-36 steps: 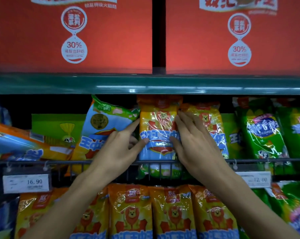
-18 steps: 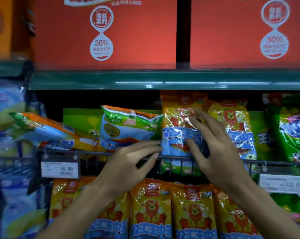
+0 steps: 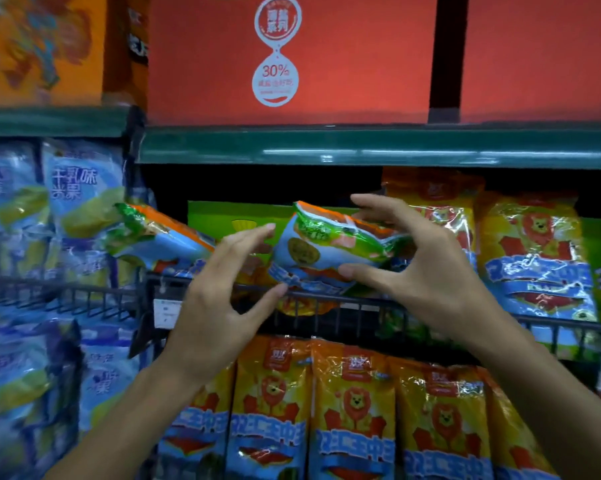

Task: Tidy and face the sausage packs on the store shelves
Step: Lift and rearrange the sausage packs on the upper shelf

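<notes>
- Both hands up w/ fingers spread wide, holding nothing
- left hand (image 3: 219,306) & right hand (image 3: 427,268) flank the slumped blue-green sausage pack (image 3: 326,251)
- pack tilted over the wire rail (image 3: 361,301)

I see one wide-angle head-worn view, close to the shelves, facing straight at the wire rail (image 3: 344,299) and tilted slightly up toward the green shelf edge (image 3: 361,147).

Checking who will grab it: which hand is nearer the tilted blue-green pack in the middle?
Right. The right hand spans the pack with thumb touching it; the left hand hovers open just left.
</notes>
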A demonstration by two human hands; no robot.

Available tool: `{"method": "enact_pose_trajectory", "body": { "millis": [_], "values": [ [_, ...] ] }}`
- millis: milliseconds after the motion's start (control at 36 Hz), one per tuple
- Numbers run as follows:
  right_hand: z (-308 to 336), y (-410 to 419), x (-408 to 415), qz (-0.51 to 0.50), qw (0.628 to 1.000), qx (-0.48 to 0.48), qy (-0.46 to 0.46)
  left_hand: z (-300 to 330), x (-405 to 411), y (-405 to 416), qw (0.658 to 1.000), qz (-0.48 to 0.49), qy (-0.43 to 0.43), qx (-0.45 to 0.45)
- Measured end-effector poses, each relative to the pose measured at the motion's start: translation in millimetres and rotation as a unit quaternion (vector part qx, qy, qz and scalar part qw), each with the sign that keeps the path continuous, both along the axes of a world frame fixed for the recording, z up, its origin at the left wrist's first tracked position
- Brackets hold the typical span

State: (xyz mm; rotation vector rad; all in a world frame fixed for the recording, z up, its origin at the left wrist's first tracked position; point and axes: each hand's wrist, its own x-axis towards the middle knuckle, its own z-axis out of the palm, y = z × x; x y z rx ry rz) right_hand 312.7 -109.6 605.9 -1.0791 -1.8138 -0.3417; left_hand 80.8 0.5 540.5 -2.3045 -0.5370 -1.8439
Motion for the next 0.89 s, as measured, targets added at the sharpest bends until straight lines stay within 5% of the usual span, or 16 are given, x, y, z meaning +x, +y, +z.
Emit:
{"method": "enact_pose_trajectory", "body": {
  "millis": [167, 333, 528, 611, 778, 889],
  "values": [
    [25.0, -11.7, -10.6, -0.08, 0.991, -0.013, -0.102, 9.5, 4.5, -2.8, 0.992, 0.016, 0.059, -0.11],
    [37.0, -10.7, -26.2, -0.21, 0.955, -0.006, -0.212, 12.0, 9.5, -6.8, 0.994, -0.009, 0.049, -0.096],
    [22.5, -11.6, -3.5, -0.081, 0.983, 0.142, -0.084, 11.6, -1.6, -12.8, 0.985, -0.002, -0.124, 0.121],
    [14.2, -11.6, 6.0, -0.079, 0.978, 0.187, -0.048, 5.9, -1.7, -14.4, 0.975, -0.035, -0.134, 0.172],
    [6.1, -16.7, 17.8, -0.078, 0.96, 0.267, 0.043, -6.6, 16.0, -15.0, 0.987, -0.135, 0.013, 0.087],
    [7.2, -19.6, 16.1, -0.041, 0.946, 0.288, 0.143, -8.7, 28.9, -19.5, 0.98, -0.161, 0.069, -0.094]
  ]
}}
